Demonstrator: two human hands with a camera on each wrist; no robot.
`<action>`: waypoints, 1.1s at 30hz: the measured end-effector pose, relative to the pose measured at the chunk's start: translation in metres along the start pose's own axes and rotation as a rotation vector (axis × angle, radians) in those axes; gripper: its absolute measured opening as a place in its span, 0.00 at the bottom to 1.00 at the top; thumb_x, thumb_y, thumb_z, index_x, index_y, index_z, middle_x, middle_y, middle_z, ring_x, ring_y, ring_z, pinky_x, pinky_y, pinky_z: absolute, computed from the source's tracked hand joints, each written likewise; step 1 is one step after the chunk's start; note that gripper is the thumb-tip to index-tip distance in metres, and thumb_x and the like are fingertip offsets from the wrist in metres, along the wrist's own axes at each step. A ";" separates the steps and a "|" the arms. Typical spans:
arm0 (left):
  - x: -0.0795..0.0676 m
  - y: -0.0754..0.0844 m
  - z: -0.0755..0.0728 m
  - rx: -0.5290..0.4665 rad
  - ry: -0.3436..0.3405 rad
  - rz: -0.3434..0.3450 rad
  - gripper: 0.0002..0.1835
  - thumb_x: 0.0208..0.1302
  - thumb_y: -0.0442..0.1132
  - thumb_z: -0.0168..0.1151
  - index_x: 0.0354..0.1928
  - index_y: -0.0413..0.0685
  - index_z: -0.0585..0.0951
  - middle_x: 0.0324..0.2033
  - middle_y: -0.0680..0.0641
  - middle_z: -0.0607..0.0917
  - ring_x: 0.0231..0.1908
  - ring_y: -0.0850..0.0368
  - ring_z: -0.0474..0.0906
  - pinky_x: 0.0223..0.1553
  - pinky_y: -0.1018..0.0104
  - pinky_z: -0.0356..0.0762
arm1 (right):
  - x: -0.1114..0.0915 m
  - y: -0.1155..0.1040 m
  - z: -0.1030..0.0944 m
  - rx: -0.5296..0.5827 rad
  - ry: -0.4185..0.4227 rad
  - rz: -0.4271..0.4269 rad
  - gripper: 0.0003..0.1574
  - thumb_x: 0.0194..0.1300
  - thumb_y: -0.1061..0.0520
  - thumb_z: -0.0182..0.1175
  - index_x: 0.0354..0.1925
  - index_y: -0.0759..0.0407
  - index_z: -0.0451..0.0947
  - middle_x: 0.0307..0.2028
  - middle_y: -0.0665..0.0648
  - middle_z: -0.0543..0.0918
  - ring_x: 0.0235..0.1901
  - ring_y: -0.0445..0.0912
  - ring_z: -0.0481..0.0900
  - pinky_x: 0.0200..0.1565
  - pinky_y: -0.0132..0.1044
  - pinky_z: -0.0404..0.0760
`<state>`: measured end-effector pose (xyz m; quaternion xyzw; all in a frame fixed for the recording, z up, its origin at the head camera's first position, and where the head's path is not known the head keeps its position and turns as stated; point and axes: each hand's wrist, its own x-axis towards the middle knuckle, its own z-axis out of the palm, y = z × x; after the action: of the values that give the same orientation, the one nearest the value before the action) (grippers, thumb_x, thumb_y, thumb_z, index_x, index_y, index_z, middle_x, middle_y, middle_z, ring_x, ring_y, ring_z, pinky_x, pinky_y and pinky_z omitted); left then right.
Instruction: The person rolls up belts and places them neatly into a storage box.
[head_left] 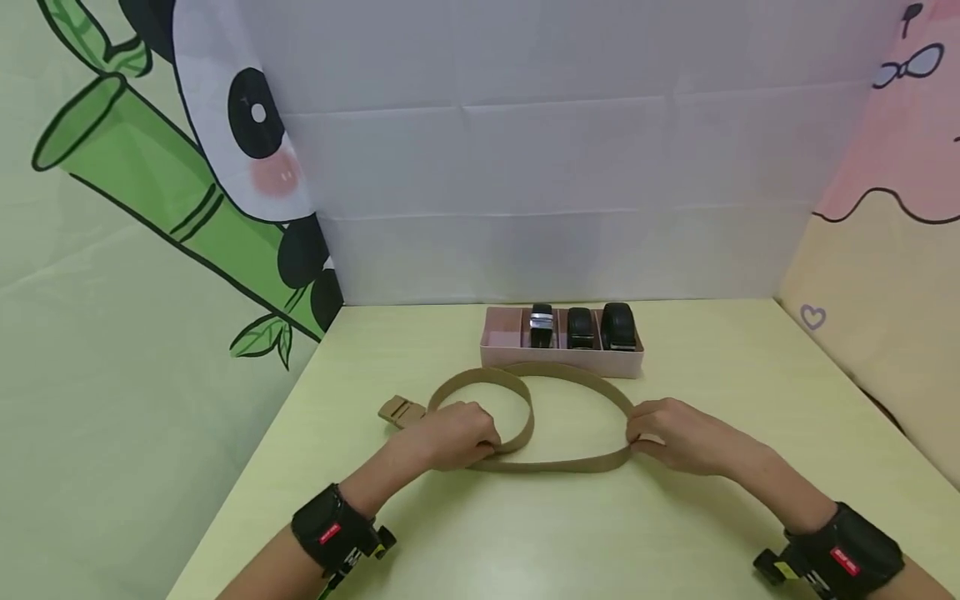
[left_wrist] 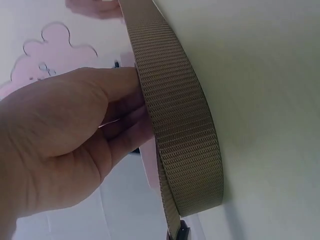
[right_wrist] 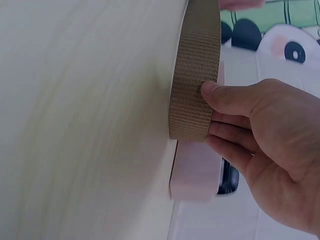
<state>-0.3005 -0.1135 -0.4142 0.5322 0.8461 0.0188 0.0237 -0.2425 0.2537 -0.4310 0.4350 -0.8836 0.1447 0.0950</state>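
Observation:
A tan webbing belt (head_left: 570, 465) stands on its edge on the table, bent into a small loop at left and a wider one at right. Its tan buckle (head_left: 402, 412) sticks out beyond the left hand. With curled fingers, the left hand (head_left: 459, 435) pinches the belt where the two loops meet; in the left wrist view its fingertips disappear behind the ribbed strap (left_wrist: 175, 95). At the wide loop's right bend, the right hand (head_left: 678, 433) grips the strap. The right wrist view has the thumb (right_wrist: 227, 97) on the strap's outer face and the other fingers behind.
Behind the belt stands a pink divided box (head_left: 562, 360) holding three rolled black belts (head_left: 581, 327), one with a silver buckle. The belt's far side runs close to the box front. A printed cloth backdrop (head_left: 525, 167) rises along the table's (head_left: 547, 542) back and sides.

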 end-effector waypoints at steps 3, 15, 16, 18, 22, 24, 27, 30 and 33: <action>0.010 0.019 0.003 0.010 -0.012 0.050 0.13 0.69 0.37 0.67 0.25 0.55 0.86 0.20 0.62 0.77 0.22 0.70 0.62 0.26 0.78 0.64 | -0.019 0.005 -0.007 0.020 0.007 0.013 0.12 0.55 0.69 0.74 0.32 0.53 0.87 0.32 0.45 0.84 0.33 0.37 0.80 0.36 0.36 0.84; -0.006 0.014 0.001 -0.163 0.124 0.114 0.07 0.70 0.37 0.66 0.44 0.46 0.90 0.38 0.53 0.88 0.38 0.66 0.81 0.41 0.74 0.79 | -0.038 0.002 -0.009 0.023 0.016 0.113 0.14 0.57 0.70 0.66 0.34 0.51 0.87 0.38 0.46 0.86 0.42 0.39 0.82 0.43 0.43 0.85; -0.013 0.008 -0.002 -0.181 0.137 0.083 0.09 0.69 0.37 0.66 0.48 0.45 0.90 0.42 0.52 0.89 0.41 0.64 0.82 0.43 0.71 0.80 | -0.038 0.002 -0.008 0.025 0.023 0.110 0.14 0.58 0.70 0.66 0.34 0.51 0.87 0.38 0.46 0.86 0.42 0.39 0.82 0.43 0.43 0.85; -0.027 -0.002 -0.007 -0.191 0.142 0.006 0.15 0.65 0.36 0.65 0.52 0.45 0.89 0.46 0.51 0.88 0.44 0.61 0.82 0.47 0.65 0.81 | -0.037 0.003 -0.007 0.029 0.045 0.098 0.14 0.58 0.70 0.66 0.34 0.52 0.86 0.37 0.46 0.86 0.41 0.39 0.82 0.42 0.42 0.85; -0.050 -0.017 -0.011 -0.170 0.100 -0.133 0.26 0.54 0.38 0.69 0.59 0.47 0.86 0.53 0.53 0.85 0.50 0.60 0.78 0.52 0.60 0.79 | -0.034 0.005 -0.003 -0.007 0.140 0.100 0.11 0.58 0.69 0.68 0.34 0.53 0.86 0.36 0.46 0.86 0.38 0.38 0.82 0.39 0.40 0.85; -0.057 -0.021 -0.008 -0.148 0.100 -0.158 0.28 0.52 0.37 0.72 0.60 0.47 0.85 0.53 0.53 0.84 0.52 0.60 0.76 0.53 0.59 0.79 | -0.031 0.006 -0.002 -0.056 0.204 0.131 0.08 0.58 0.68 0.68 0.34 0.56 0.86 0.35 0.49 0.86 0.37 0.40 0.82 0.38 0.42 0.84; -0.061 -0.026 -0.001 -0.104 0.171 -0.152 0.25 0.52 0.35 0.76 0.56 0.48 0.87 0.51 0.53 0.85 0.50 0.61 0.76 0.50 0.62 0.81 | -0.024 0.007 -0.001 -0.151 0.266 0.241 0.06 0.58 0.64 0.69 0.37 0.63 0.86 0.36 0.55 0.87 0.38 0.48 0.84 0.38 0.46 0.84; -0.061 -0.028 0.009 -0.062 0.264 -0.118 0.20 0.54 0.32 0.76 0.51 0.49 0.89 0.47 0.54 0.85 0.46 0.63 0.77 0.45 0.66 0.82 | -0.019 0.009 -0.001 -0.182 0.232 0.374 0.12 0.61 0.61 0.69 0.41 0.69 0.85 0.38 0.61 0.86 0.36 0.53 0.83 0.37 0.50 0.83; -0.058 -0.029 0.016 -0.029 0.332 -0.073 0.15 0.55 0.32 0.76 0.46 0.49 0.91 0.44 0.54 0.86 0.43 0.64 0.78 0.42 0.69 0.83 | -0.015 0.012 0.000 -0.147 0.162 0.464 0.13 0.62 0.61 0.69 0.41 0.70 0.85 0.34 0.60 0.85 0.31 0.50 0.81 0.32 0.45 0.81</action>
<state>-0.3002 -0.1786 -0.4310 0.4903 0.8568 0.1177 -0.1078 -0.2432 0.2723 -0.4376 0.1995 -0.9575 0.1322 0.1612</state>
